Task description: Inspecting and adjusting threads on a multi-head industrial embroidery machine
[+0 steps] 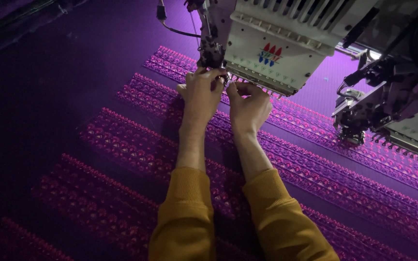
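Both my arms, in mustard-yellow sleeves, reach forward over purple fabric (97, 96) stitched with rows of pink embroidered pattern. My left hand (201, 94) is raised to the needle area (212, 55) at the left end of a white embroidery machine head (276, 43), fingers pinched together at the needles. My right hand (248, 104) sits just beside it, fingers curled and pinching near the same spot under the head's lower edge. Whatever is between the fingertips, perhaps thread, is too small to see.
A second embroidery head (388, 106) with dark metal parts hangs over the fabric at the right. A black cable (180, 33) loops above the first head. The embroidered bands (315, 164) run diagonally across the stretched fabric; the far left is dark.
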